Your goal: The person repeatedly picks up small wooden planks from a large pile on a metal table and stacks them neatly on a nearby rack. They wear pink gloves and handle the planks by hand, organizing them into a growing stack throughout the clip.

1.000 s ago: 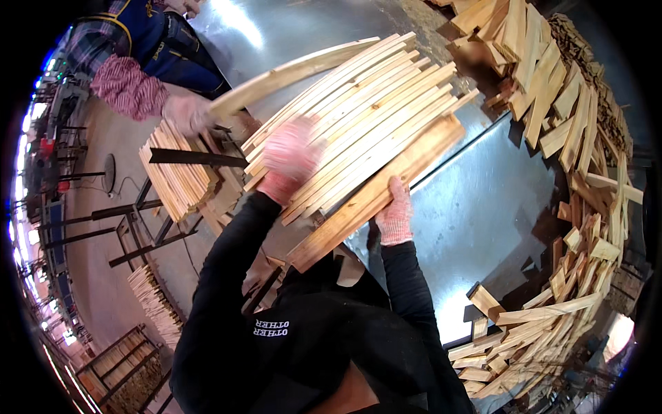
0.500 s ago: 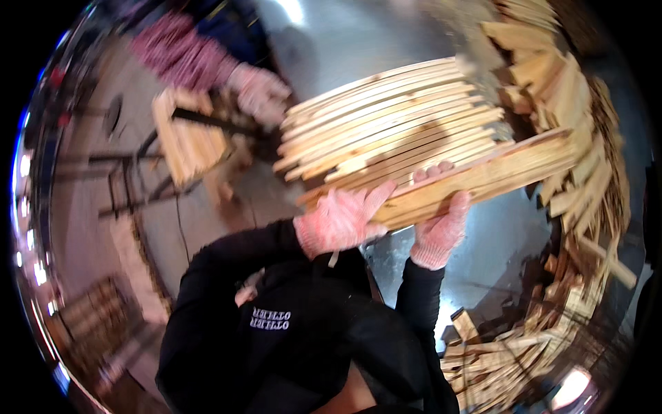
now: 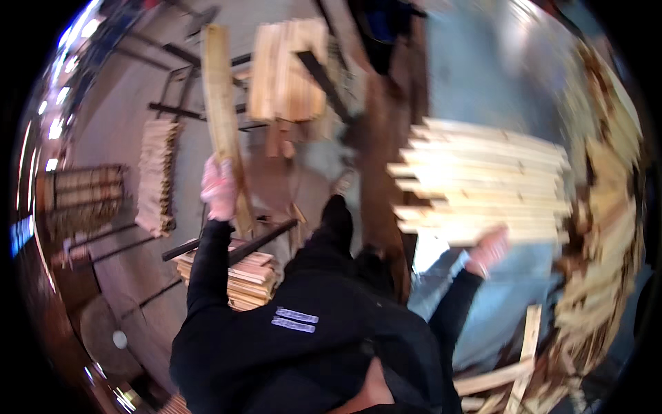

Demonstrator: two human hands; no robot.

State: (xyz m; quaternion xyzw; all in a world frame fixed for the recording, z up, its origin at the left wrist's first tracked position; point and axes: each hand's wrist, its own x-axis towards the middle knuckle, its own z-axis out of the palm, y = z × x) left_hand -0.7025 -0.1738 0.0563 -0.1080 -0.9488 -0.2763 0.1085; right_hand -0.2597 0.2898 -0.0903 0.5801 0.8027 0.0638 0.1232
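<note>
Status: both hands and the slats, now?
Left hand grips one long slat, raised upright. Right hand under the slat stack, contact blurred. Nothing blocking seen.

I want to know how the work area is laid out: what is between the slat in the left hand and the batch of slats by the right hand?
In the head view, the person's own dark-clothed body and a dark brown upright separate the slat from the batch of slats.

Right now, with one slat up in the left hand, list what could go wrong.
The left hand grips a long wooden slat near its lower end, so the raised end could swing into the slats on the rack ahead.

The right hand sits at the lower edge of the stacked slats on the metal table; they could slide off.

Loose slats lie by the table edge, and might snag a sleeve.
</note>
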